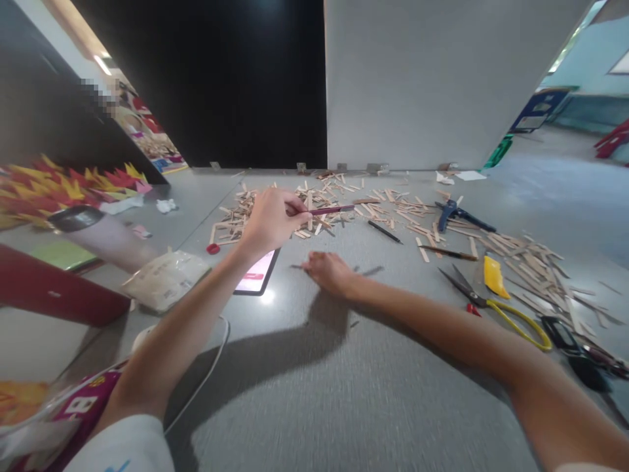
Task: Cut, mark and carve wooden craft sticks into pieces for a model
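- Fingers of the left hand point(271, 216) pinched a slim dark red stick point(331, 210) by one end, holding it raised above the grey desk point(373, 406), its free end pointing toward the right edge.
- Curled close together, the right hand's point(331, 272) fingers rested low over the middle of the desk; I could not tell whether they gripped anything.
- Held only at one end, the stick could have tilted or slipped if the pinch loosened.
- Open metal scissors with yellow handles point(486, 303) lay toward the right edge, near the right forearm; a careless sideways sweep could have brought skin against the blades.
- Loose, flat, pale wooden strips point(404, 216) lay heaped toward the far edge and scattered along the right; a dragging arm could have spread them further.
- Counted: one dark red stick, one pair of scissors, one dark blue plier-like tool point(447, 214), one yellow plastic piece point(494, 276) beside the scissors, one thin black pen-like rod point(384, 232), one brown pencil-like rod point(449, 253), one small red round piece point(213, 248) and one lit flat-screen device point(255, 272), partly hidden by the left forearm.
- Wooden strips overlapped too much for a sure count.
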Tool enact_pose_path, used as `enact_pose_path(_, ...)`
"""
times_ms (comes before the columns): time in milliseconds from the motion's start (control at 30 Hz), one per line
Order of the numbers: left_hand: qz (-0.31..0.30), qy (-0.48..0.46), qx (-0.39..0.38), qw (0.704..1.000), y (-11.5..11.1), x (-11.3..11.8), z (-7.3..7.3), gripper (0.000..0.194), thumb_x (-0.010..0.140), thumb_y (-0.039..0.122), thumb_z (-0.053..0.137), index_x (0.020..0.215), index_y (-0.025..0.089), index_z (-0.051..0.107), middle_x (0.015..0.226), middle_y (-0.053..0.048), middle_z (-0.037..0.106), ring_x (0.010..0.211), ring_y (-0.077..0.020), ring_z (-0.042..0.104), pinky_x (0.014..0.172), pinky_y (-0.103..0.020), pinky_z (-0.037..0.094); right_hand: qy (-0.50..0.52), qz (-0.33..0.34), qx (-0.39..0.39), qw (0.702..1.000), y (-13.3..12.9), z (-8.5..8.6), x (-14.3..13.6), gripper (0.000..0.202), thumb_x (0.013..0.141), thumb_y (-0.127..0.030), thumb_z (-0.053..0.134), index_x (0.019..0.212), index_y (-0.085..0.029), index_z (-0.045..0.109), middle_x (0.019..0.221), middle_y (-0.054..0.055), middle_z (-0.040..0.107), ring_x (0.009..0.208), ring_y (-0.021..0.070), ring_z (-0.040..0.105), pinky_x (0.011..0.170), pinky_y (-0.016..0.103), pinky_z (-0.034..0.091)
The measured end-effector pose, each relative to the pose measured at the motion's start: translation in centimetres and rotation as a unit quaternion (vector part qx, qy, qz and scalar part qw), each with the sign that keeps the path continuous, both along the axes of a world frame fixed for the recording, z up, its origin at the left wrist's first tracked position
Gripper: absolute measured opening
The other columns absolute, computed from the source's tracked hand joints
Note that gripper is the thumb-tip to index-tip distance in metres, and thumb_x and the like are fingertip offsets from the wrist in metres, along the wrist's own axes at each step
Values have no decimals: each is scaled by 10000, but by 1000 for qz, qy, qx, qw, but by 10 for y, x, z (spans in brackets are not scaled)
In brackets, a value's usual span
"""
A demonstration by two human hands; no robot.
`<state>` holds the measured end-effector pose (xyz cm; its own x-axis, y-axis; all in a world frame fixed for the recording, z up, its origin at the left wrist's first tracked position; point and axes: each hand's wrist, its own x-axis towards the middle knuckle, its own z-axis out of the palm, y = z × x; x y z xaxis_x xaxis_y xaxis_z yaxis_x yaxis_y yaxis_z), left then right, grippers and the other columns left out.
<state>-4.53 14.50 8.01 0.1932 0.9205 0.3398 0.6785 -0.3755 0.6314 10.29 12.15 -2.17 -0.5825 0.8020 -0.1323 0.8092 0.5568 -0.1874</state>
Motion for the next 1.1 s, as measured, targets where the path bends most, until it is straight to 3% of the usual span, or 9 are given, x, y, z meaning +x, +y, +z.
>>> enact_pose_path(167, -2, -8, -6, 1000, 3, 0, -3, 133, 804, 130, 794, 699, 196, 744, 791, -58, 773, 766, -229, 746, 774, -340, 571, -6, -102, 38, 994, 77, 9, 21, 380, 1044, -381, 706, 1372, -195, 656, 1383, 113, 673, 1148, 275, 705, 955, 492, 619)
enact_pose_path(333, -19, -10, -1, 1000, 4, 0, -7, 106, 794, 167, 815, 719, 202, 750, 823, -53, 775, 795, -229, 752, 812, -348, 584, -17, -153, 56, 987, 86, 15, 48, 386, 1043, -381, 708, 1375, -192, 654, 1384, 114, 672, 1150, 277, 705, 957, 496, 619)
enact_pose_path(500, -33, -3, -1, 999, 4, 0, -7, 103, 795, 152, 816, 719, 207, 773, 792, -46, 779, 766, -226, 746, 792, -342, 580, -5, -145, 57, 988, 40, 23, 77, 335, 1046, -372, 704, 1318, -179, 679, 1319, 103, 701, 1105, 261, 716, 936, 475, 620)
enact_pose_path(600, -42, 6, -3, 999, 4, 5, -11, 123, 792, 130, 820, 702, 202, 777, 769, -41, 778, 736, -215, 733, 781, -335, 580, 11, -96, 35, 995, -16, 26, 88, 173, 1050, -140, 580, 1058, -123, 752, 1047, 106, 768, 952, 219, 716, 854, 355, 555)
enact_pose_path(700, -55, 22, -10, 998, 5, 11, -16, 140, 795, 114, 820, 685, 185, 771, 754, -43, 769, 719, -204, 726, 769, -327, 577, 22, -9, -17, 1000, -73, 23, 92, 102, 921, -90, 702, 890, -169, 761, 895, 46, 770, 814, 167, 686, 747, 268, 483)
enact_pose_path(800, -89, 25, -34, 995, 6, 13, -20, 109, 810, 140, 820, 713, 172, 783, 783, -44, 776, 727, -200, 733, 779, -327, 584, 22, 17, -37, 999, -91, 14, 97, 152, 918, -60, 686, 897, -191, 761, 950, 39, 779, 819, 153, 680, 730, 251, 463)
enact_pose_path(967, -96, 66, -46, 992, 11, 12, -27, 84, 846, 187, 807, 766, 162, 811, 790, -52, 780, 743, -211, 732, 799, -343, 580, -9, -125, 12, 992, -13, 10, 131, 115, 1044, -171, 628, 1040, -148, 741, 1099, 97, 752, 947, 214, 712, 857, 365, 572)
enact_pose_path(1033, -101, 93, -57, 989, 13, 14, -32, 86, 854, 178, 799, 770, 166, 815, 795, -57, 785, 754, -217, 734, 784, -336, 568, -20, -183, 22, 983, 23, 13, 149, 274, 1051, -363, 696, 1261, -187, 699, 1277, 93, 714, 1061, 239, 718, 916, 445, 620)
enact_pose_path(1100, -114, 108, -68, 985, 15, 19, -40, 97, 847, 158, 796, 752, 170, 812, 774, -57, 783, 744, -218, 734, 762, -327, 557, -26, -224, 26, 974, 46, 18, 163, 355, 1046, -391, 704, 1341, -196, 671, 1356, 105, 686, 1122, 264, 711, 944, 478, 623)
